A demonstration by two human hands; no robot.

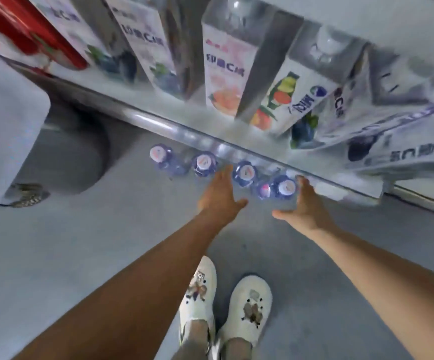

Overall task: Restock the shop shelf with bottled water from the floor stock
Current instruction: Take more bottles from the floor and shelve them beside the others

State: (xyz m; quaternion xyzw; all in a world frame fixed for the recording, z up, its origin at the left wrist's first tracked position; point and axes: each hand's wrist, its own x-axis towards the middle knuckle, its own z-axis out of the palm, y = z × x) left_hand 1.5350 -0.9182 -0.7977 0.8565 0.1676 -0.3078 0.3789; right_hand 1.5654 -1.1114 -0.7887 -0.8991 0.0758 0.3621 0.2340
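Note:
Several water bottles with blue shoulders and white caps stand in a row on the grey floor under the shelf edge: one at the far left [159, 155], one beside it [204, 162], one in the middle [245, 172] and one at the right [284, 187]. My left hand [221, 197] reaches down with straight fingers, just left of the middle bottle. With its fingers spread, my right hand [305, 207] hangs just right of the right bottle. Neither hand holds anything. The image is blurred.
The metal shelf edge [174, 131] runs diagonally above the bottles. Juice cartons [226, 71] stand on the shelf, red packs [29, 35] at the left. A white object [5, 136] stands on the floor at left. My white shoes [226, 300] are below.

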